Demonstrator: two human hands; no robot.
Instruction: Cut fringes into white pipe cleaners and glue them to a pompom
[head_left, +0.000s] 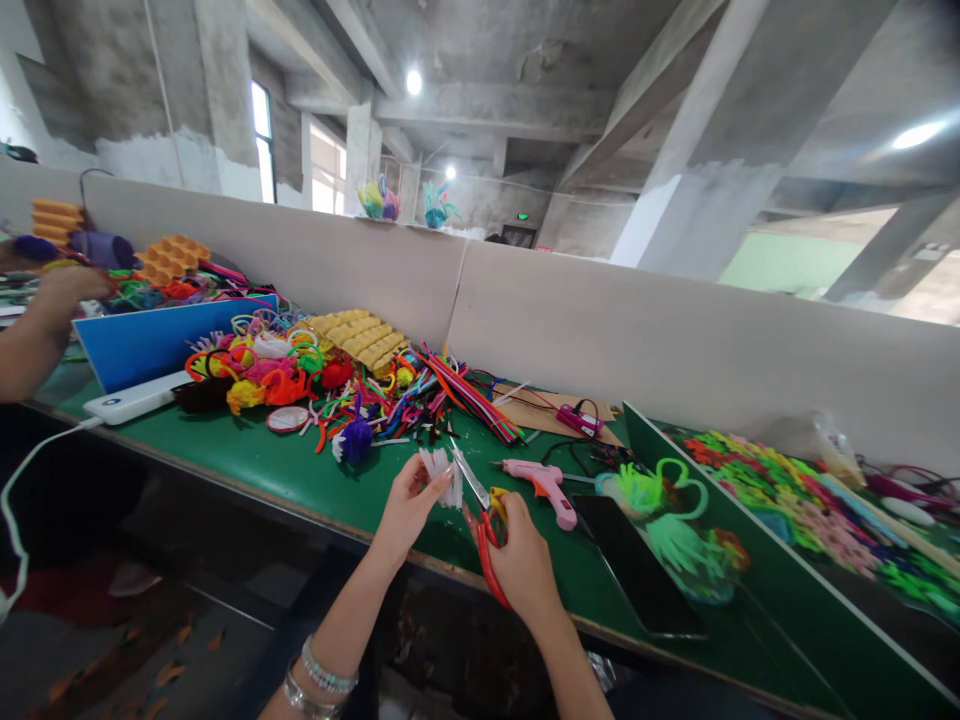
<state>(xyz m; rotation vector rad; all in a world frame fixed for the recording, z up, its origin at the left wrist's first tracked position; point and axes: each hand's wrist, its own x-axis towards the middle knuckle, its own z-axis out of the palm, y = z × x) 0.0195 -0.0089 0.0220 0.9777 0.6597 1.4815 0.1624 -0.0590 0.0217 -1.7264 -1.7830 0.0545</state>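
White bundle | pinched in left hand | right hand grips scissors alongside

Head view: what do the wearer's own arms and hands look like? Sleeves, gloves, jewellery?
No gloves on either hand, and no sleeves on the visible forearms. Above the left hand, a pale beaded bracelet with turquoise tones and a silver-coloured band circle the forearm. None visible above the right hand.

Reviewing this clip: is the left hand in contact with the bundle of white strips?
Touching. The head view shows the left hand pinching the white bundle, with the thumb overlapping its near side.
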